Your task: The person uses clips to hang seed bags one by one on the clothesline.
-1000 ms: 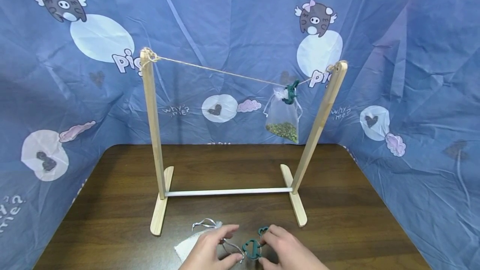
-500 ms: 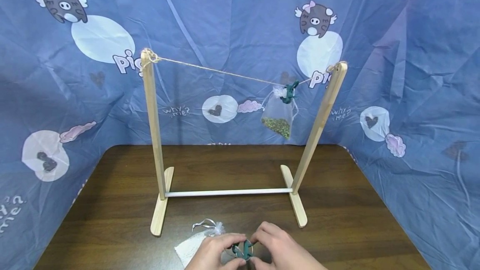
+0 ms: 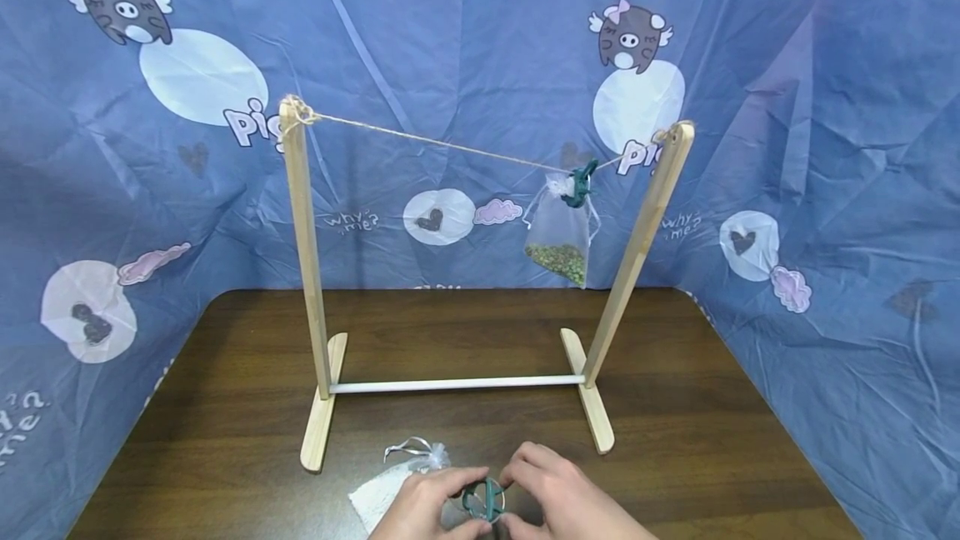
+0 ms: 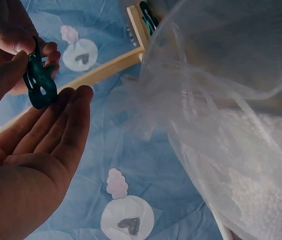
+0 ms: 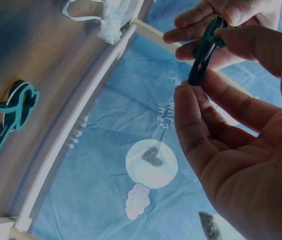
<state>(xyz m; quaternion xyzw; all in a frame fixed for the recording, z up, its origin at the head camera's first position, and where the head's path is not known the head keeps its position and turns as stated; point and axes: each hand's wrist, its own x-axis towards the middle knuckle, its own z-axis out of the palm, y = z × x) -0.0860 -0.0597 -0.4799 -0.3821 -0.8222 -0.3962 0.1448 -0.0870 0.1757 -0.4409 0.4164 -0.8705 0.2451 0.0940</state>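
Near the front of the table, my left hand [image 3: 431, 502] and right hand [image 3: 562, 494] together pinch a green plastic clip [image 3: 487, 500]. Thumb and fingertips of both hands bear on it, as the left wrist view shows for the clip [image 4: 41, 85] too. Beside my left hand lies a sheer drawstring pouch [image 3: 380, 492] with small white pieces inside, partly covered by the hand. A second green clip [image 5: 15, 114] rests on the table in the right wrist view; from the head my right hand hides it.
A wooden stand [image 3: 307, 257] with a white crossbar [image 3: 457, 384] spans the table [image 3: 690, 440]. From its sagging string [image 3: 442, 143] hangs a sheer pouch [image 3: 558, 248] of green bits, held by another green clip [image 3: 577, 187]. Blue printed cloth [image 3: 480, 40] encloses the back and sides.
My hands have come together; the left has let go of the pouch's cord and now grips the clip with the right. The clip has shifted slightly left. The hanging pouch sways.
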